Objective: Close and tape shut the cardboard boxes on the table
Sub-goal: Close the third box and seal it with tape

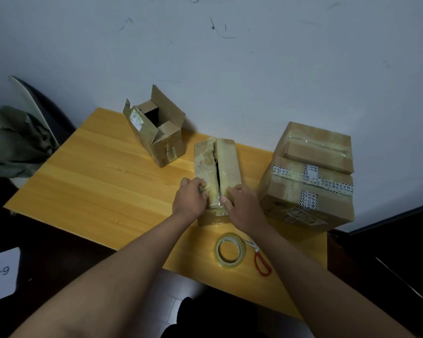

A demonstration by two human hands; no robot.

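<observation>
Mid-table, the narrow box (216,172) lies with its 2 flaps nearly shut. The left hand (189,198) at 9 o'clock and the right hand (242,206) at 3 curl fingers over its near end, likely pressing flaps together for taping. The tape roll (229,250) waits at 6 o'clock.

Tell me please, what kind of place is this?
Probably a small makeshift packing spot in a plain room: a wooden table against a scuffed wall, cardboard boxes, a tape roll and scissors.
</observation>
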